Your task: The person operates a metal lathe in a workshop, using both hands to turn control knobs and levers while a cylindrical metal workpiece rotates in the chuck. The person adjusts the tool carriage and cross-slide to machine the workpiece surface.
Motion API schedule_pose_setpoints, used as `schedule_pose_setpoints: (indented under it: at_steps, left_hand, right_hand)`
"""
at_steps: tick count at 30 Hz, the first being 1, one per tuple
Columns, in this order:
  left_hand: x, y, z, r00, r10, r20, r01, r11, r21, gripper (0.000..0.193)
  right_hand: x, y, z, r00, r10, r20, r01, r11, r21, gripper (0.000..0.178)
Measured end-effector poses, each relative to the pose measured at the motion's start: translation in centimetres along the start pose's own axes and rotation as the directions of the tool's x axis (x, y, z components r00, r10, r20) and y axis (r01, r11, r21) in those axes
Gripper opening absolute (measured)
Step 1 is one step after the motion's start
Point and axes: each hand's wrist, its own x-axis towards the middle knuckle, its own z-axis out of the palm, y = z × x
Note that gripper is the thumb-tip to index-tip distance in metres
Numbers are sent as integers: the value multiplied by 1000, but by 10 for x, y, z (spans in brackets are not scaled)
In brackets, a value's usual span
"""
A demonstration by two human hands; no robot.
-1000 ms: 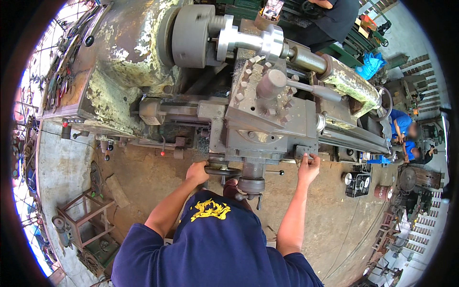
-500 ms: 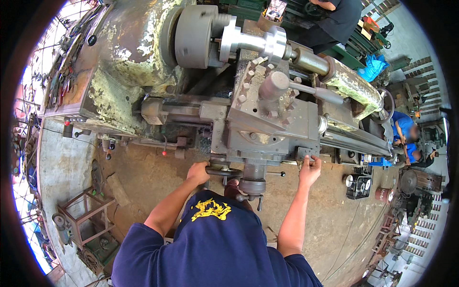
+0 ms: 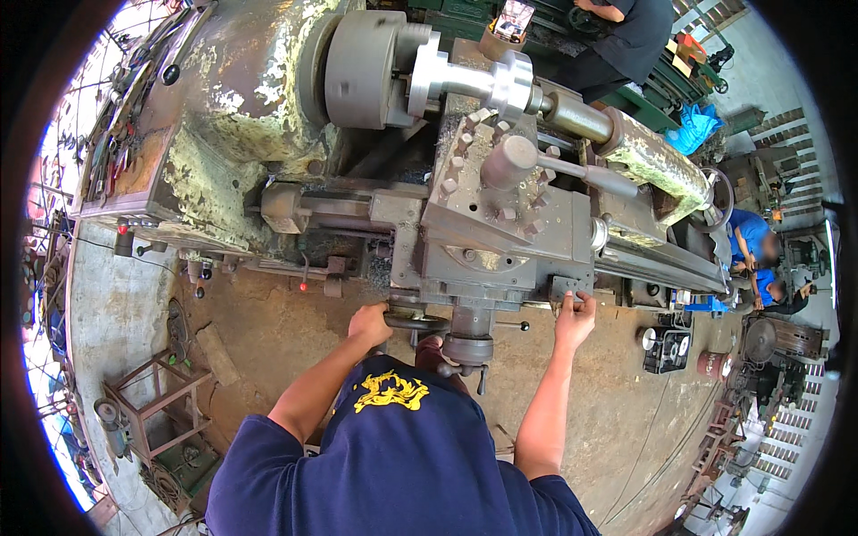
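My left hand (image 3: 367, 323) is closed round the rim of a dark handwheel (image 3: 418, 322) on the front of a metal lathe. My right hand (image 3: 575, 319) is raised with its fingers bent and a little apart. Its fingertips touch a small dark control box (image 3: 563, 287) at the carriage's right front. Between the hands, a cross-slide handle (image 3: 469, 350) juts toward me. Above it sits the tool post (image 3: 508, 163) with a long lever. A shiny stepped metal shaft (image 3: 469, 80) runs from the grey chuck (image 3: 362, 70) to the tailstock (image 3: 657, 152).
Hand tools (image 3: 119, 147) lie on the headstock's left. A rusty metal frame (image 3: 165, 406) stands on the floor at left. At the far side a person in dark clothes (image 3: 630, 45) stands by a green machine. People in blue (image 3: 753, 246) are at the right. A blue bag (image 3: 695, 128) lies behind the tailstock.
The whole view has shifted very slightly. Both hands keep their places, the left on the handwheel and the right at the control box.
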Motion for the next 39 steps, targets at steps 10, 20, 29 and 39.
schedule_pose_setpoints:
  at_steps: [10, 20, 29, 39]
  left_hand:
    - [-1, -6, 5, 992, 69, -103, -72, 997, -25, 38]
    - [-8, 10, -5, 999, -16, -41, 15, 1000, -27, 44]
    - [-2, 0, -2, 1000, 4, -29, -5, 999, -52, 45]
    - [-3, 3, 3, 999, -2, -55, 1, 1000, -18, 46]
  right_hand:
    - [-1, 0, -2, 1000, 24, 0, -24, 1000, 3, 21]
    - [0, 4, -1, 1000, -1, -4, 1, 1000, 3, 21]
    - [0, 6, 1, 999, -25, -25, 25, 1000, 9, 21]
    - [-1, 3, -1, 1000, -1, -24, 2, 1000, 13, 20]
